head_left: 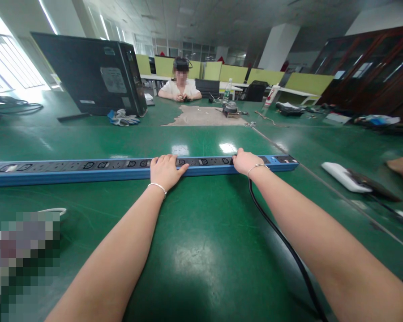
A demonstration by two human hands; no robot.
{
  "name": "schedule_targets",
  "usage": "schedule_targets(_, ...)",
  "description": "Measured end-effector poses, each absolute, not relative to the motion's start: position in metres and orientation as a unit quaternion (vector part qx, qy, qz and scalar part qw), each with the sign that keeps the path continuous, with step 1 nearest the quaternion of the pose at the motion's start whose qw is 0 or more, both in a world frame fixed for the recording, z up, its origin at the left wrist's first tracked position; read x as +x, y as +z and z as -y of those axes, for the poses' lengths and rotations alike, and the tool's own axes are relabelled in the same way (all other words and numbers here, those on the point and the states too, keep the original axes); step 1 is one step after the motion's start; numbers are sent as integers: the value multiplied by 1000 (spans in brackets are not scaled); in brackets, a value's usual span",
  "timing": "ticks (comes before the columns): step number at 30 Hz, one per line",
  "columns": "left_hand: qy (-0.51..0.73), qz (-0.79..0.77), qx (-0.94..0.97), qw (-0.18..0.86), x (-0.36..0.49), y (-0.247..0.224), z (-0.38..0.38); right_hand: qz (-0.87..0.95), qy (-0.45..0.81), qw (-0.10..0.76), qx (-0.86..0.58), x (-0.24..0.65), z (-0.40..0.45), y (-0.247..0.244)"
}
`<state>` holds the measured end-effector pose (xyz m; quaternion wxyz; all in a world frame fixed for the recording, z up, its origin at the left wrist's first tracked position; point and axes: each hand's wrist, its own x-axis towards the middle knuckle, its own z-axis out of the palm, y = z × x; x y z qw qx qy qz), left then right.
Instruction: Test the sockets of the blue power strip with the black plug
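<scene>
Blue pwr strip (215, 170) lies across green table (195, 214): prob. rigid, long; we'd grip both sides. Our L hand (164, 172), fingers part-spread, rests atop; R hand (246, 162), fingers curled, seems on cable (282, 239) plug.

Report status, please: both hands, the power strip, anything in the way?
Left hand resting across blue power strip. Right hand on strip near its right end, grip detail hidden. Black cable trails below that hand, possible snag.
</scene>
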<state>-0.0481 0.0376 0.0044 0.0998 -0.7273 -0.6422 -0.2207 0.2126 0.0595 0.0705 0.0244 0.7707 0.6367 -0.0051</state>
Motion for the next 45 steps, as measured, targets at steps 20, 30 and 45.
schedule_targets(20,-210,646,-728,88,-50,6,-39,-622,85,-118,769,241,-55,126)
schedule_targets(30,-213,646,-727,95,-49,6,-39,-612,38,7,790,333,-71,92)
schedule_targets(45,-206,648,-727,99,-49,7,-39,-599,18,14,800,338,-84,59)
